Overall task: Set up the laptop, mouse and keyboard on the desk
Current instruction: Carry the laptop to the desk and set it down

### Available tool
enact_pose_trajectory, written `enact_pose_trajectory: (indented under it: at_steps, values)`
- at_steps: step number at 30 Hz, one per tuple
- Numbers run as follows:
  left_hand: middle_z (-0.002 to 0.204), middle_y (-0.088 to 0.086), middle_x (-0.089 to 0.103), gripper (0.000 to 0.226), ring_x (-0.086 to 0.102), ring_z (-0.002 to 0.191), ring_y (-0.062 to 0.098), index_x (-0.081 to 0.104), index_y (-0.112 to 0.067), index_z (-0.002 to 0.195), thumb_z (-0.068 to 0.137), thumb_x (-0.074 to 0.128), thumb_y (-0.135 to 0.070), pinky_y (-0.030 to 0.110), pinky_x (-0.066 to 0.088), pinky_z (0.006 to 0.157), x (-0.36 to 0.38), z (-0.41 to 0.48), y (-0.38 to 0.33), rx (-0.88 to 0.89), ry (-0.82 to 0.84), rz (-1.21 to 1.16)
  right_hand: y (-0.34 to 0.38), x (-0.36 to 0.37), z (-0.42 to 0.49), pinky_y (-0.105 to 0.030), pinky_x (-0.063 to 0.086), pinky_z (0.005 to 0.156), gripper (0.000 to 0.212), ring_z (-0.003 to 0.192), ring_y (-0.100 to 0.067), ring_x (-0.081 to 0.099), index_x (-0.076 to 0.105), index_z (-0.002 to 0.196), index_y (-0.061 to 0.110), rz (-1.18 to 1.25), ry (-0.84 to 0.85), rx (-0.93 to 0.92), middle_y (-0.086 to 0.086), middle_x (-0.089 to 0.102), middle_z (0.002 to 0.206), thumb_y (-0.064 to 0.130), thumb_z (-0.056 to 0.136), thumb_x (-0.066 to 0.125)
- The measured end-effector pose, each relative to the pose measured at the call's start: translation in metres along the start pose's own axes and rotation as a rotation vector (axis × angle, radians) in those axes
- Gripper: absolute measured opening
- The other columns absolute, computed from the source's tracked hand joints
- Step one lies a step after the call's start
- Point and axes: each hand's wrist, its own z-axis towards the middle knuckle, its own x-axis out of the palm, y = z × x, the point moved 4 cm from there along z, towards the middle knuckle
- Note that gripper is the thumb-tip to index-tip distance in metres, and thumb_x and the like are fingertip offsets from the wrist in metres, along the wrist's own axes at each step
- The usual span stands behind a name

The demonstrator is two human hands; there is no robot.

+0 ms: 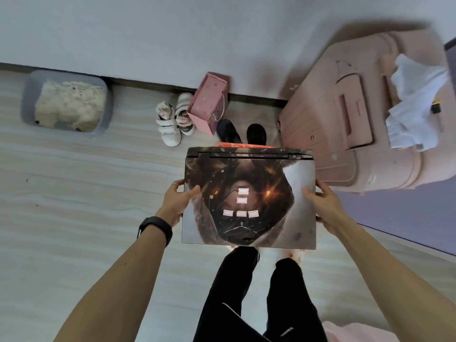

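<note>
1. at the far left of the floor (74,193), by the wall, sits a grey tray (27,102) with a cream fluffy lump in it.
2. further along the wall come a pair of white shoes (172,122), a pink box (208,102) leaning over them, and black shoes (241,133) just past the laptop's far edge.
3. left hand (179,202) grips the left short edge of the laptop (249,201), with the thumb laid on the lid and the fingers under it, out of sight. a black wristband (155,228) is on that wrist.
4. the laptop is closed and held level in the air above the floor, resting on nothing. its long axis runs left to right between the two hands, and the hinge edge points away from the person.
5. right hand (323,206) holds the right short edge the same way, thumb on top and fingers tucked below. the hands sit level with each other, so neither is nearer and the load looks evenly shared.
6. to the right stands a pink suitcase (333,119) with a white cloth (414,102) on it, and nearer the person a purple surface (407,218) i cannot identify.
7. no desk, mouse or keyboard shows. i judge this the carrying step, early in the task. setting the laptop down will mean freeing the fingers from beneath it.
</note>
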Motion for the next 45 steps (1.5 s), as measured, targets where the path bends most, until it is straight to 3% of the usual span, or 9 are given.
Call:
enact_pose_trajectory:
  at_steps: [3, 8, 13, 21, 23, 27, 31, 41, 45]
  values:
    - [0.123, 0.010, 0.059, 0.048, 0.059, 0.110, 0.035, 0.047, -0.029, 0.125, 0.087, 0.074, -0.026, 0.055, 0.049, 0.094, -0.030, -0.049, 0.004, 0.012, -0.024, -0.082, 0.030, -0.001, -0.047, -0.043, 0.054, 0.076, 0.048, 0.104, -0.025, 0.063, 0.050, 0.140, 0.034, -0.051, 0.045, -0.096, -0.001, 0.064, 0.124, 0.037, 0.095, 0.066]
    - [0.110, 0.006, 0.062, 0.047, 0.063, 0.091, 0.024, 0.047, -0.026, 0.127, 0.088, 0.074, -0.023, 0.036, 0.050, 0.067, -0.089, -0.154, 0.031, 0.057, -0.097, -0.292, 0.077, 0.011, -0.131, -0.046, 0.059, 0.083, 0.066, 0.106, -0.025, 0.066, 0.052, 0.137, 0.038, -0.214, 0.162, -0.295, 0.003, 0.065, 0.122, 0.038, 0.079, 0.083]
    - [0.117, 0.008, 0.064, 0.045, 0.063, 0.101, 0.028, 0.049, -0.028, 0.123, 0.087, 0.075, -0.021, 0.041, 0.053, 0.074, -0.151, -0.268, 0.101, 0.103, -0.265, -0.552, 0.109, 0.057, -0.233, -0.037, 0.055, 0.080, 0.045, 0.100, -0.024, 0.067, 0.061, 0.119, 0.039, -0.378, 0.316, -0.596, -0.004, 0.067, 0.114, 0.021, 0.083, 0.081]
    - [0.107, 0.006, 0.067, 0.056, 0.065, 0.095, 0.028, 0.047, -0.027, 0.131, 0.084, 0.077, -0.028, 0.056, 0.050, 0.094, -0.229, -0.442, 0.268, 0.170, -0.534, -0.878, 0.087, 0.168, -0.404, -0.046, 0.058, 0.089, 0.079, 0.089, -0.014, 0.071, 0.045, 0.144, 0.025, -0.631, 0.574, -0.885, 0.010, 0.072, 0.102, 0.035, 0.076, 0.083]
    - [0.109, 0.007, 0.068, 0.059, 0.066, 0.095, 0.027, 0.046, -0.026, 0.133, 0.083, 0.077, -0.031, 0.052, 0.052, 0.090, -0.250, -0.482, 0.322, 0.194, -0.611, -0.962, 0.064, 0.208, -0.459, -0.038, 0.055, 0.086, 0.068, 0.084, -0.005, 0.066, 0.045, 0.143, 0.023, -0.679, 0.664, -0.960, 0.017, 0.066, 0.096, 0.025, 0.084, 0.080]
    - [0.110, 0.008, 0.069, 0.065, 0.065, 0.095, 0.026, 0.045, -0.026, 0.137, 0.082, 0.078, -0.034, 0.042, 0.052, 0.077, -0.279, -0.541, 0.435, 0.159, -0.739, -1.100, -0.003, 0.286, -0.547, -0.044, 0.058, 0.088, 0.064, 0.095, -0.015, 0.069, 0.050, 0.139, 0.027, -0.788, 0.817, -1.054, 0.003, 0.069, 0.118, 0.027, 0.083, 0.080]
    - [0.099, 0.005, 0.067, 0.058, 0.063, 0.084, 0.021, 0.047, -0.023, 0.135, 0.085, 0.076, -0.030, 0.034, 0.048, 0.063, -0.306, -0.594, 0.553, 0.110, -0.832, -1.209, -0.098, 0.362, -0.627, -0.033, 0.055, 0.075, 0.064, 0.093, -0.009, 0.066, 0.049, 0.140, 0.024, -0.854, 0.948, -1.034, 0.003, 0.064, 0.122, 0.021, 0.084, 0.080]
    - [0.094, 0.006, 0.067, 0.056, 0.064, 0.079, 0.021, 0.050, -0.022, 0.131, 0.083, 0.078, -0.028, 0.033, 0.050, 0.060, -0.392, -0.694, 0.775, -0.009, -1.048, -1.410, -0.298, 0.527, -0.777, -0.048, 0.058, 0.092, 0.074, 0.103, -0.022, 0.070, 0.044, 0.147, 0.022, -1.051, 1.178, -0.973, -0.001, 0.065, 0.127, 0.023, 0.083, 0.081]
    - [0.090, 0.006, 0.067, 0.055, 0.064, 0.074, 0.021, 0.051, -0.022, 0.130, 0.083, 0.079, -0.026, 0.031, 0.050, 0.058, -0.449, -0.711, 0.833, -0.027, -1.127, -1.454, -0.351, 0.605, -0.830, -0.050, 0.059, 0.090, 0.072, 0.100, -0.023, 0.071, 0.046, 0.145, 0.022, -1.064, 1.260, -0.964, -0.001, 0.067, 0.125, 0.024, 0.082, 0.082]
